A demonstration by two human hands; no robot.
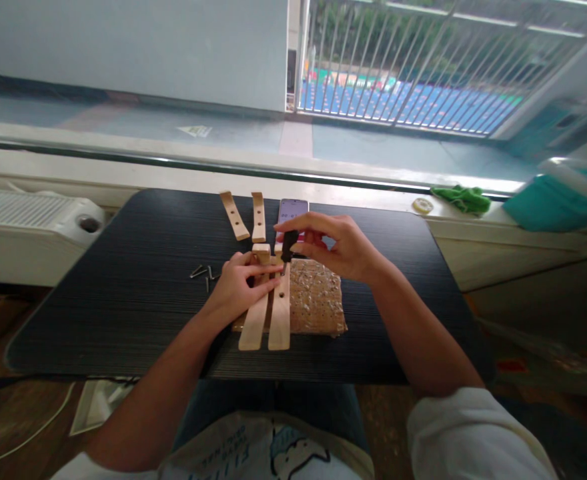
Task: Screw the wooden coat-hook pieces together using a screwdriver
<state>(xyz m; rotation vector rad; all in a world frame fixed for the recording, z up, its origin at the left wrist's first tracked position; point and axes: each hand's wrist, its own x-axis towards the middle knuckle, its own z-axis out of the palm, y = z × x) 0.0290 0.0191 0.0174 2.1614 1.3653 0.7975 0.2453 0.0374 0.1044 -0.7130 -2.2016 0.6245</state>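
Observation:
My right hand grips the black handle of a screwdriver, held upright over the right one of two long pale wooden pieces. The screwdriver's tip meets that piece near its upper hole; a screw there is too small to make out. My left hand lies across the left wooden piece and holds the pair down, index finger and thumb reaching to the right piece beside the tip. Both pieces lie side by side on a brown block wrapped in clear bubble wrap, their lower ends overhanging its near edge.
Two short curved wooden pieces with holes, one left and one right, lie behind my hands. A lit phone is beside them. Several screws lie left on the black table. A tape roll and green cloth sit on the sill.

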